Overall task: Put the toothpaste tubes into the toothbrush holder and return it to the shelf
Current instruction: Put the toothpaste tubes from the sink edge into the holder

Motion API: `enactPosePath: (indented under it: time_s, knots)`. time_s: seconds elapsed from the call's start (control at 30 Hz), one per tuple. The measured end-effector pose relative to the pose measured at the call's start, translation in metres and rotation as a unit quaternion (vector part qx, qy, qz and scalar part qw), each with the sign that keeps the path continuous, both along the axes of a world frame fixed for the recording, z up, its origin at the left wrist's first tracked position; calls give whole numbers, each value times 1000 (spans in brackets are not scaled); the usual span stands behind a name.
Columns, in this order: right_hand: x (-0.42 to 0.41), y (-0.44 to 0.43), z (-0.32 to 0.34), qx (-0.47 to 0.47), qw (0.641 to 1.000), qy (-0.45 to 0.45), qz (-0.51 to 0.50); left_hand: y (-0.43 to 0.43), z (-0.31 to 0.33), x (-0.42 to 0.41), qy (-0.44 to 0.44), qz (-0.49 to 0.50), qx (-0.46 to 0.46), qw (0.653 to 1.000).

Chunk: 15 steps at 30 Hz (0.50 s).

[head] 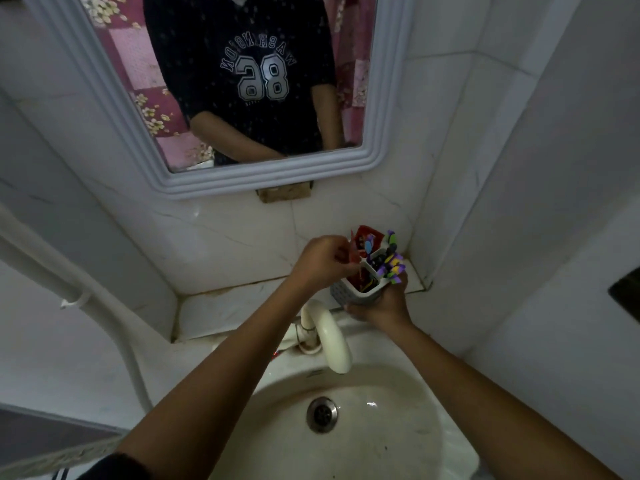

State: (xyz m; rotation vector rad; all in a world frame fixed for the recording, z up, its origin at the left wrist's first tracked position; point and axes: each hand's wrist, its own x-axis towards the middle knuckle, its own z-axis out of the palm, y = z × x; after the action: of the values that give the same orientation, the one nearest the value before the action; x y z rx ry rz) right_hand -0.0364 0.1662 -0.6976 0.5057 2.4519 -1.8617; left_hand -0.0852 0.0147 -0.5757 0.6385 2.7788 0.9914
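A white perforated toothbrush holder [349,295] is held tilted above the tiled shelf [228,306], with my right hand [384,306] gripping it from below. Several toothbrushes with purple and yellow heads [391,265] stick out of its right side. A red toothpaste tube [372,233] rises from the holder at the back. My left hand [322,261] pinches another red tube [355,256] at the holder's left opening, its lower end inside the holder.
A white curved tap [329,337] stands below the holder, over a white basin [346,427] with a metal drain. A framed mirror [242,174] hangs on the tiled wall above. A white pipe [104,317] runs down the left wall. The right wall is close to the holder.
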Motion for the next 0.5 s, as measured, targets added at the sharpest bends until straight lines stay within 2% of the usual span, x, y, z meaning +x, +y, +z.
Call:
enactPosePath:
  time_s: [0.07, 0.17, 0.23, 0.3, 0.4, 0.5]
  knots:
    - [0, 3, -5, -22, 999, -12, -28, -1, -7, -1, 6, -12, -22, 1000]
    - [6, 6, -9, 25, 999, -25, -10, -15, -7, -2, 4, -3, 28, 1000]
    - [3, 3, -7, 44, 999, -18, -16, -38, -11, -3, -2, 49, 71, 996]
    - [0, 1, -8, 26, 999, -7, -21, -70, -25, 0, -7, 116, 73, 991]
    - [-4, -2, -12, 1, 998, 19, -55, -116, -61, 11, -73, 150, -34, 985]
    - [-8, -3, -16, 23, 997, 30, -62, -137, -98, 33, -161, 72, -193, 965]
